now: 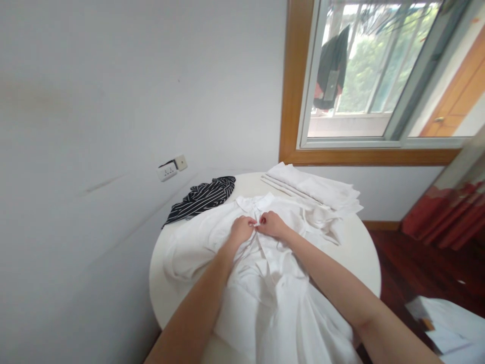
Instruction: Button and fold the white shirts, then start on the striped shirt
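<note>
A white shirt (280, 298) lies spread over the round table, its collar toward the wall and its lower part hanging toward me over the near edge. My left hand (242, 229) pinches the left side of the front opening, a little below the collar. Close beside it, my right hand (272, 224) pinches the facing edge of the same opening. The fingertips of both hands nearly meet, with a bit of white cloth between them. Any button there is too small to make out.
The white round table (161, 288) stands against the wall. A black striped cloth (204, 198) lies at its back left, and a stack of folded white clothes (310, 187) at its back right. A wall socket (167, 172) is at left. White items (450, 323) lie low at right.
</note>
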The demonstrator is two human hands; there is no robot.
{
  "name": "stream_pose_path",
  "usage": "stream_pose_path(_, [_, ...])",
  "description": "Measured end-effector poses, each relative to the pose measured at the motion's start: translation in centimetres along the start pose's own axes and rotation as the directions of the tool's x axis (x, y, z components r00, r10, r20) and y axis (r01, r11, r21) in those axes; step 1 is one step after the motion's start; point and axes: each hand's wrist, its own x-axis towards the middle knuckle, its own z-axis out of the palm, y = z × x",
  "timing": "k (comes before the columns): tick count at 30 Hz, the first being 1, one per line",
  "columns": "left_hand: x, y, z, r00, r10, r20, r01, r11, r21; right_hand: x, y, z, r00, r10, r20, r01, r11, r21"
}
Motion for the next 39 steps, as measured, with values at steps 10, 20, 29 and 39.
stream_pose_path(10, [-1.7,0.2,-0.3,0.971,0.2,-0.128,-0.199,0.98,0.019,-0.6,1.1,0.6,0.993,-0.049,-0.107,0.074,0.966,0.248])
stream_pose_path(20, [-1.4,0.8,0.0,0.969,0.165,-0.183,-0.16,0.986,0.044,0.5,2.0,2.0,0.986,0.023,-0.163,0.081,0.794,0.603])
stream_pose_path(29, [-0.9,0.6,-0.3,0.994,-0.092,-0.068,0.051,0.887,-0.458,0.2,2.1,2.6,0.99,0.007,-0.14,0.081,0.784,0.616])
stream_pose_path(39, [-0.6,0.7,-0.7,0.99,-0.141,0.025,0.123,0.743,-0.658,0.2,2.0,2.6,0.976,0.016,-0.215,0.118,0.796,0.594])
